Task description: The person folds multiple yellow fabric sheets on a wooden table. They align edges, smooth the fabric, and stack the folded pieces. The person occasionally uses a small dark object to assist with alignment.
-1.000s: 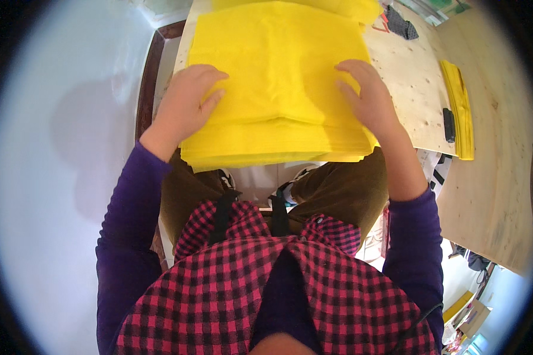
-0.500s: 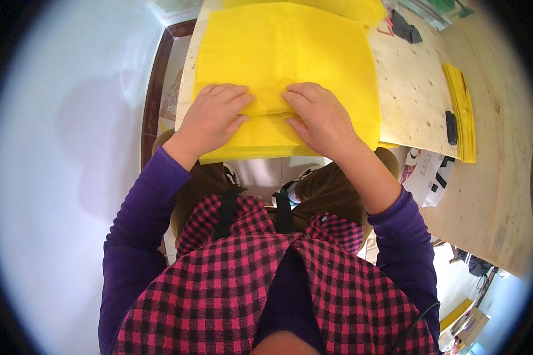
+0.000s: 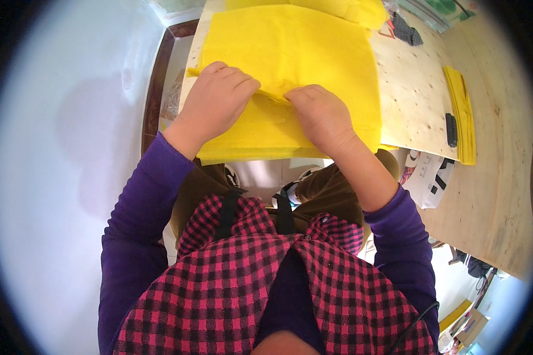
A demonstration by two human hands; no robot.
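Observation:
A stack of yellow fabric sheets [image 3: 302, 47] lies in front of me, its near edge hanging toward my knees. My left hand [image 3: 220, 97] is closed on a lifted fold of the top fabric, and a bit of yellow pokes out past its far left side. Close by on the right, my right hand [image 3: 323, 112] pinches the same raised fold between thumb and fingers. The fold stretches between both hands, and flat yellow layers show below it. My fingertips are partly hidden behind the knuckles.
The stack rests on a wooden table [image 3: 411, 89]. To the right lie a folded yellow strip of fabric [image 3: 461, 112], a small black object [image 3: 451, 129] and a dark grey cloth [image 3: 406, 29]. More yellow fabric [image 3: 349, 10] is at the far end. A pale wall [image 3: 71, 177] stands left.
Both hands have gone from lying with fingers on the fabric to gripping a fold. The left hand has moved slightly away and right, lifting the fabric.

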